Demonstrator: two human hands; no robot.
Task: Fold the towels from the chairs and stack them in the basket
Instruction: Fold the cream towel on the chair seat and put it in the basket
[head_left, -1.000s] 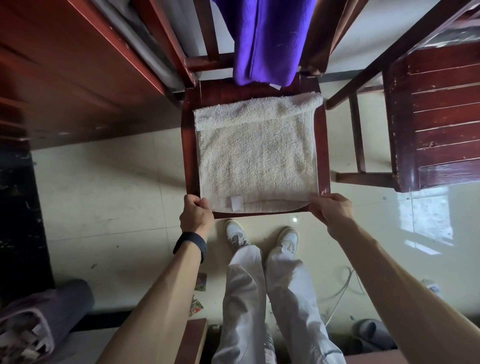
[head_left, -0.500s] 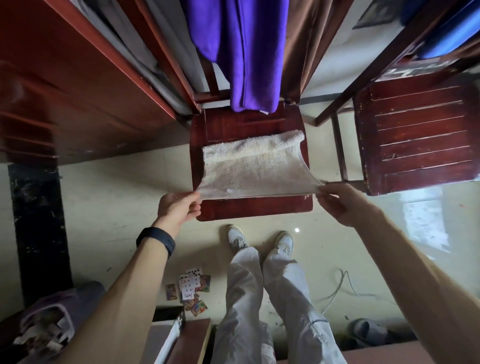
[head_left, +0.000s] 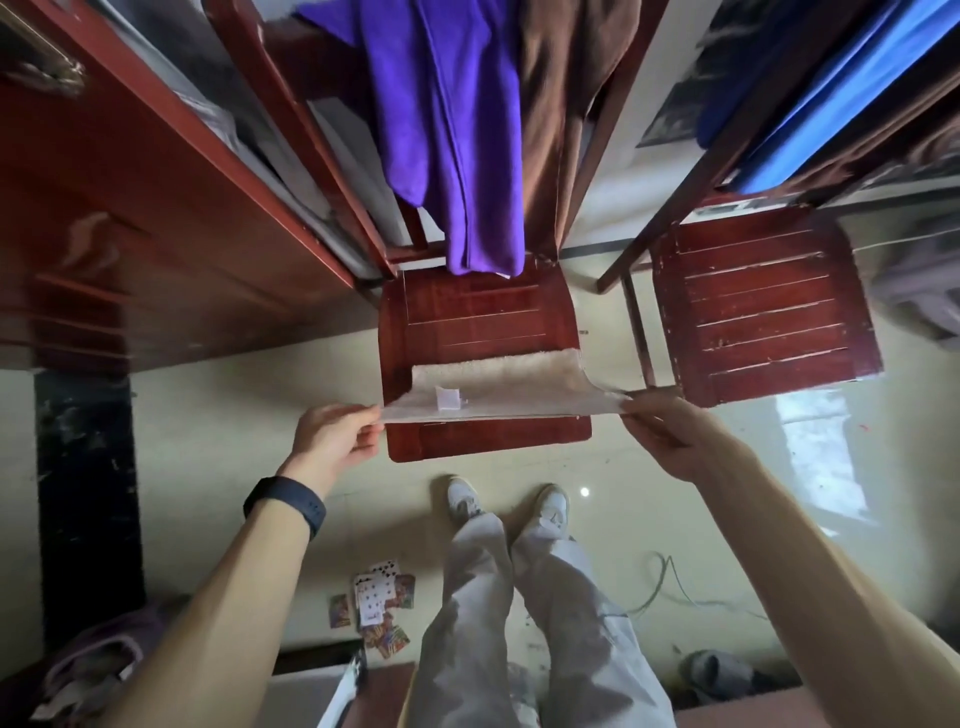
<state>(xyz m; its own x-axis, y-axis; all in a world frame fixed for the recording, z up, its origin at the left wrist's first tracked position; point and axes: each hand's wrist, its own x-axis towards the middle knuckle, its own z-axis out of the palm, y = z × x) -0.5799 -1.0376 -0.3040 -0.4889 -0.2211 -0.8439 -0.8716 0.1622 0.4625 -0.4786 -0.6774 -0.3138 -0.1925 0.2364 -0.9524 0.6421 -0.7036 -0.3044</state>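
lifted higher than half a second ago: the cream terry towel (head_left: 498, 382) has drawn nearer, leaving more of the dark red wooden chair seat (head_left: 483, 317) bare beyond it. nearest, scattered playing cards (head_left: 382, 605) lie on the pale tiled floor (head_left: 208, 441). left hand (head_left: 332, 441), black wristband (head_left: 285, 506) at its wrist, pinches the towel's near left corner between thumb and fingers. right hand (head_left: 670, 436) pinches the near right corner. near edge is held taut in the air between them; far edge rests on the seat. beyond, a purple towel (head_left: 452, 130) and a brown towel (head_left: 563, 104) hang over the chair back. far right, a blue towel (head_left: 810, 104) hangs over a second red slatted chair (head_left: 763, 306).
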